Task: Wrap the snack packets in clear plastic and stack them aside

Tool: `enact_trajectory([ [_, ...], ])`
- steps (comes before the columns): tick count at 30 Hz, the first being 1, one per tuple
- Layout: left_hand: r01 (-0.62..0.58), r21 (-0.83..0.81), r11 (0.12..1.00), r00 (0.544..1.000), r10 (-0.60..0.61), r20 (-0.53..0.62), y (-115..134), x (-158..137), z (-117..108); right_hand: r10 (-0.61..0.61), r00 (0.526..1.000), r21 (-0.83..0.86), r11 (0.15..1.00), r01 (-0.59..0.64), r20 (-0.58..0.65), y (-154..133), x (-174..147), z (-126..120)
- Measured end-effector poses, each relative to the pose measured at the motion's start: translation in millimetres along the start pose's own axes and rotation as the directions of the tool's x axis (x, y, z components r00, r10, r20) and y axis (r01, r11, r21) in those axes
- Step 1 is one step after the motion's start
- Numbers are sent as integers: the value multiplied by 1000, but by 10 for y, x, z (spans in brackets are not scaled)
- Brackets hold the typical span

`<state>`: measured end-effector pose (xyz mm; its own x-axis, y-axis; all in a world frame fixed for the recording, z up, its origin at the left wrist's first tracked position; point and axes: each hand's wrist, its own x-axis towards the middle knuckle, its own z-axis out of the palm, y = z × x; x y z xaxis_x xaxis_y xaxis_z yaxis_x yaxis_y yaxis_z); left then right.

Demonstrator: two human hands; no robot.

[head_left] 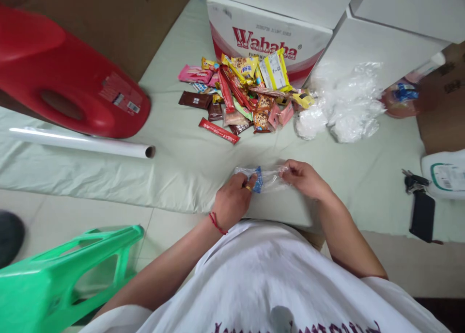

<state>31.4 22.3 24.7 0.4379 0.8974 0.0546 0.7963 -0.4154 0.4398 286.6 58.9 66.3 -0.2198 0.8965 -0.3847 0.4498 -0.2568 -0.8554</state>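
Close to the table's near edge, my left hand [234, 197] is closed on a small blue packet [258, 180] and the clear plastic bag around or against it. My right hand [303, 178] pinches the other end of the clear plastic bag [273, 179], which stretches between both hands. Whether the blue packet lies fully inside the bag I cannot tell. Beyond my hands is a pile of wrapped snacks [232, 93] in red, yellow, brown and pink. To its right lies a heap of crumpled clear bags [345, 100].
A white Wahaha carton [269, 30] stands behind the snacks. On the left are a red jug [90, 95], a white roll [83, 143] and a green stool [72, 270]. Keys [414, 182], a black case [422, 215] and a white bottle [445, 175] are on the right.
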Motion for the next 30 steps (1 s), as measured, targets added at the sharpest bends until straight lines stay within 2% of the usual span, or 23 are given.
enact_trajectory([
  [2,-15,-7,1000,1000,15,-6,0,4,29,32,999,122,992,-36,33,-154,14,143],
  [5,-33,-13,999,999,32,-16,-14,5,77,-23,1000,136,990,20,18,-361,144,513],
  [8,-24,-86,996,1000,23,-2,-77,-15,71,-69,996,21,997,70,-57,-452,323,863],
  [10,-41,-208,977,999,42,0,-148,-56,11,-98,991,-80,993,92,-87,-466,408,991],
  [13,-110,-489,865,994,95,-55,-272,-161,-129,-173,983,-309,940,145,-67,-476,423,1044],
  [14,-111,-573,812,993,72,-90,-311,-199,-174,-204,978,-395,903,168,-50,-479,396,1051],
  [16,-66,-667,742,979,-79,-186,-372,-257,-246,-274,962,-546,805,230,2,-470,303,1083],
  [18,-9,-662,749,923,-249,-295,-402,-270,-286,-353,933,-649,693,312,72,-425,184,1156],
  [19,0,-636,772,901,-275,-335,-405,-258,-292,-384,917,-685,640,347,106,-386,125,1203],
  [20,-14,-602,798,901,-251,-354,-399,-234,-287,-405,905,-710,600,370,129,-338,70,1251],
  [22,-100,-537,838,944,-92,-318,-375,-169,-240,-428,894,-732,565,381,135,-229,-18,1326],
  [23,-153,-508,848,960,5,-281,-364,-137,-198,-437,890,-730,565,385,131,-178,-52,1342],
  [25,-235,-436,869,964,151,-219,-355,-91,-87,-472,870,-692,580,429,143,-97,-106,1316],
  [28,-287,-311,906,954,243,-173,-374,-85,92,-539,799,-512,623,591,267,-33,-186,1131],
  [30,-289,-239,927,954,257,-155,-387,-96,180,-549,773,-328,701,633,318,6,-253,952],
])
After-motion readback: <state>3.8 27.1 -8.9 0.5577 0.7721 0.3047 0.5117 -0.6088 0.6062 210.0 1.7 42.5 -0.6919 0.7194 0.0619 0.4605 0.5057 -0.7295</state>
